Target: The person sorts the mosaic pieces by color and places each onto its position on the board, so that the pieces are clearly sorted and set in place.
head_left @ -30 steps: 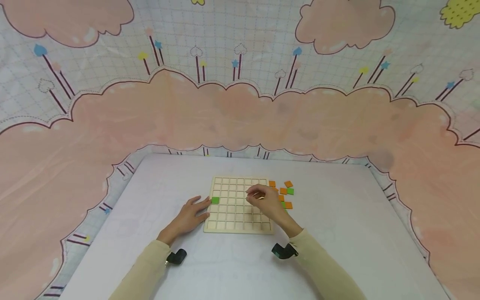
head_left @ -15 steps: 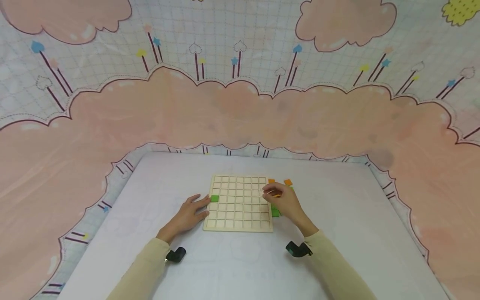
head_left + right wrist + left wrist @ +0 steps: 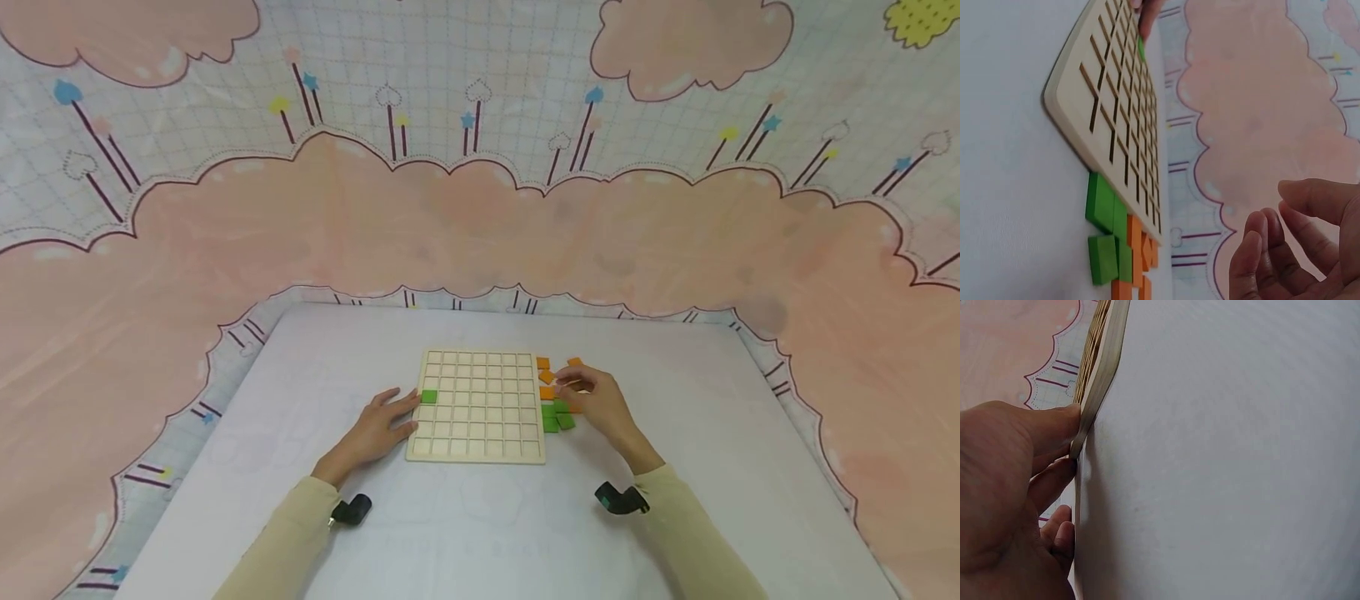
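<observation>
A pale wooden grid board [image 3: 480, 408] lies flat on the white table. One green tile [image 3: 429, 397] sits in a cell of its left column. My left hand [image 3: 382, 427] rests against the board's left edge, thumb and fingers touching the rim; the left wrist view shows the fingertips at the board's side. To the right of the board, my right hand [image 3: 600, 400] hovers over loose tiles, its fingers loosely bent. Nothing shows between thumb and fingers in the right wrist view. Below it are green tiles [image 3: 1104, 203] and orange tiles [image 3: 1137, 253], some hidden by the hand in the head view.
The loose tiles lie close along the board's right edge, several of each colour. White table surface [image 3: 480, 525] surrounds the board. A patterned cloth [image 3: 480, 225] with clouds hangs behind and at the sides. A small black camera [image 3: 622, 498] sits at the right wrist.
My right hand has moved right, from above the board to above the loose tiles, uncovering cells and some green and orange tiles. My left hand stays at the board's left edge.
</observation>
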The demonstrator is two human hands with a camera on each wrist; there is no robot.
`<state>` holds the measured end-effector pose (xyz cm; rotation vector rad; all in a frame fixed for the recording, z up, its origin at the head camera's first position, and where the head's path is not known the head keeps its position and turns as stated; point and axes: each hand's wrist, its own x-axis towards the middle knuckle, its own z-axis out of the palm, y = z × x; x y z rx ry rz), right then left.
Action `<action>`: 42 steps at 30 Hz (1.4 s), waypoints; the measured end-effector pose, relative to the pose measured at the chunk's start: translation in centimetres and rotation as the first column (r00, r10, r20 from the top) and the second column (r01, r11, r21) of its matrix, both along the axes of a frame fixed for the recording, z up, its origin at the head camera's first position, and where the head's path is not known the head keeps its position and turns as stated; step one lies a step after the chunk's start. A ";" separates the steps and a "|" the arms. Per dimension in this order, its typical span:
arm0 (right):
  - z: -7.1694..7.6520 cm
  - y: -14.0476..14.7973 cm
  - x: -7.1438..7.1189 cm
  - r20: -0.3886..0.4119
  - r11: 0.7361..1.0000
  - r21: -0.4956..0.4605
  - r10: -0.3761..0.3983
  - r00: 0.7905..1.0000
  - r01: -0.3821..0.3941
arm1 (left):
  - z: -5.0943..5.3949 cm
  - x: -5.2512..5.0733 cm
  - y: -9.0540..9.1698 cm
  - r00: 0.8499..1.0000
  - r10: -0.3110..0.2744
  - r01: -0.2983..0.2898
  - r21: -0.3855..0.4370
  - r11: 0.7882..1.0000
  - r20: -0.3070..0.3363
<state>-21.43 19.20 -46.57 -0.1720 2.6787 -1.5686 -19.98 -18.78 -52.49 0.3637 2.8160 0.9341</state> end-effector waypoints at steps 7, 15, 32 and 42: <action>-0.2 1.5 -0.5 0.015 0.999 0.031 -0.034 0.999 0.034 | 0.2 0.1 0.1 1.000 0.000 0.000 0.002 1.000 0.003; -1.1 3.1 -1.4 0.036 0.996 0.058 -0.074 0.997 0.072 | 0.2 0.0 0.1 1.000 -0.003 0.003 0.004 1.000 0.003; -3.5 4.8 -1.9 0.186 0.984 0.157 -0.108 0.977 0.079 | 0.1 0.2 0.0 1.000 -0.005 0.005 0.016 1.000 0.001; -4.2 4.7 -1.7 0.194 0.977 0.194 -0.124 0.973 0.086 | 0.1 0.2 0.1 1.000 -0.004 0.005 0.019 1.000 -0.004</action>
